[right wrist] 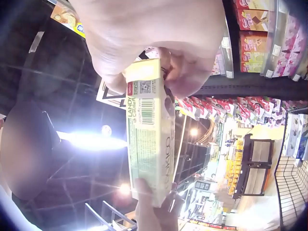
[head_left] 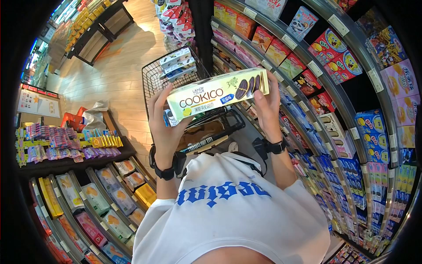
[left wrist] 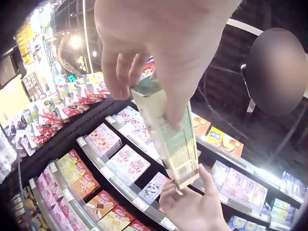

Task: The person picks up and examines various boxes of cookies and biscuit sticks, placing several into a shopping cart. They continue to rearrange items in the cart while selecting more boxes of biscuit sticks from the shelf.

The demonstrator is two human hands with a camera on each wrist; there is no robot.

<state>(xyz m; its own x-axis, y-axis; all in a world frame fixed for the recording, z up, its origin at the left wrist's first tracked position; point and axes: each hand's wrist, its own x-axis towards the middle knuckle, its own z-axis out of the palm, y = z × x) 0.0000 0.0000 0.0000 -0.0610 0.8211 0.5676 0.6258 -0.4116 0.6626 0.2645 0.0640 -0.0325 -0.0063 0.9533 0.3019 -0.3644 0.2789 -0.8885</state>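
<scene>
A long pale-green box of COOKICO cookies (head_left: 215,94) is held up between both hands, its printed front facing the head camera. My left hand (head_left: 163,115) grips the left end, thumb along the lower edge. At the other end, my right hand (head_left: 268,105) pinches the box with the thumb on the front near the pictured dark cookies. In the left wrist view the narrow side of the box (left wrist: 168,134) shows between the two hands. The right wrist view shows a barcode on another side of the box (right wrist: 147,108).
Behind the box stands a black wire shopping cart (head_left: 151,72) with several boxes (head_left: 178,61) in it. Curved shelves of snack boxes (head_left: 323,101) line the right. To the left are a rack of small packets (head_left: 57,141) and lower shelves of packaged snacks (head_left: 94,198). Wooden floor (head_left: 118,66) stretches beyond.
</scene>
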